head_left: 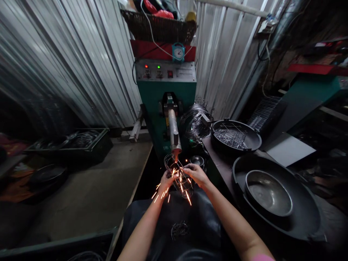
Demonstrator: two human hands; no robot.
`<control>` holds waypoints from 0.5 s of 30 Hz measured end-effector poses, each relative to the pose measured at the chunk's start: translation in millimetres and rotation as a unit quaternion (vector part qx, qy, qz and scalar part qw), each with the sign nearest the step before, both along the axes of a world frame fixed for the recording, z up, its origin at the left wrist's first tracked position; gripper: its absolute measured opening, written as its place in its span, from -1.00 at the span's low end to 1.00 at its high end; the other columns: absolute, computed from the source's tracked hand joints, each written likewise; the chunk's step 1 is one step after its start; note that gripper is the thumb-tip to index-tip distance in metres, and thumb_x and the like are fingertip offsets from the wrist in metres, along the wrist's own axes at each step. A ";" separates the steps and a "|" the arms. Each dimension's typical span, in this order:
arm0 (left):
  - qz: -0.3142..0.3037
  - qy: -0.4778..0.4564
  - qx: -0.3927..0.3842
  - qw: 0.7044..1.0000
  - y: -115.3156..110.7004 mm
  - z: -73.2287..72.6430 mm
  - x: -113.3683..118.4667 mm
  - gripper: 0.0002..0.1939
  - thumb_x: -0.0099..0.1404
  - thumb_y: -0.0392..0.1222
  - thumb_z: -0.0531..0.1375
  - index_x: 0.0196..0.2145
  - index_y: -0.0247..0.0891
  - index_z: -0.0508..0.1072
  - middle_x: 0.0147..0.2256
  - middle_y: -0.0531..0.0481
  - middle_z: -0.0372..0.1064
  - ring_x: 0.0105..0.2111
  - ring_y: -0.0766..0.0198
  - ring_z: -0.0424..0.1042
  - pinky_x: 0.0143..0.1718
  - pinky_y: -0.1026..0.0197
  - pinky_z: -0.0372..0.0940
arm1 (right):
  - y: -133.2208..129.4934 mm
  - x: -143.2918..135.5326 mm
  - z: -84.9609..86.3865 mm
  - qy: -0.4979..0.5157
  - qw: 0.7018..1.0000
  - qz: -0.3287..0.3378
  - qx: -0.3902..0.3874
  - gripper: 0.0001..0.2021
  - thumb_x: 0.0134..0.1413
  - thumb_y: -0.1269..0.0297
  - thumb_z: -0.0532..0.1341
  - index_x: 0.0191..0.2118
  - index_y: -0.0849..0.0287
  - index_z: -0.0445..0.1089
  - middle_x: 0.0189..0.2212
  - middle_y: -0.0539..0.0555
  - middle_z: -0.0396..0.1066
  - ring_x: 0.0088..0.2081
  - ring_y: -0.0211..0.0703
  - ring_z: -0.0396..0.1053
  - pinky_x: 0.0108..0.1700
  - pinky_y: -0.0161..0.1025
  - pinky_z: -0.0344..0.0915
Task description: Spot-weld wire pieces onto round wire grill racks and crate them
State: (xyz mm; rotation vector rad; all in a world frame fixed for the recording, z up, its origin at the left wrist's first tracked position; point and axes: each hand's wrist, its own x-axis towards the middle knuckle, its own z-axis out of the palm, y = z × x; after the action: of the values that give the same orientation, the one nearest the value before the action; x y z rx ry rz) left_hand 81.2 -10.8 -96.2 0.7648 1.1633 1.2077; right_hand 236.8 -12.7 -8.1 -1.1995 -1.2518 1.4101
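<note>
A corrugated metal wall backs the dim workshop. From the left, we see a dark tray of wire pieces beside the bare floor, and another tray cut off at the bottom edge.

In the middle, our left hand is closed on the left side of a wire frame, right under the metal arm of a green machine with 2 lit lamps. The frame lies between our 2 hands, its long axis seeming to slant from upper left, below the arm's tip, down toward the lap at the right. That tip sits at the frame's upper end; neither hand looks clearly nearer to it. Our right hand pinches the frame's upper right side. Loose wire bits lie on the dark lap covering.

Farther right are wire rings, a pan of wire pieces, and a metal bowl in a bigger pan.

Sparks hide the contact point; we cannot tell which wires meet there, and our left fingertips are hard to make out.
</note>
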 end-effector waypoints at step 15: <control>0.007 0.014 -0.016 1.000 6.2 -1.1 3.4 -0.27 -0.18 0.03 0.37 -0.06 -0.30 0.30 -0.24 -0.12 0.38 -0.28 0.17 0.41 -0.35 0.20 0.30 | -3.0 11.7 -7.7 -0.016 1.000 -0.012 -0.015 -0.61 -0.27 -0.04 0.31 -0.41 0.22 0.41 -0.53 0.00 0.36 -0.48 -0.22 0.29 -0.42 -0.29 0.22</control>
State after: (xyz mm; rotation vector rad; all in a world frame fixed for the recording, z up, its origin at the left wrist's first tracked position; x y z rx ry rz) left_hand 84.6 -4.6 -97.3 0.7523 1.2093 1.1903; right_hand 248.5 -15.8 -15.8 -1.2569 -1.2382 1.4013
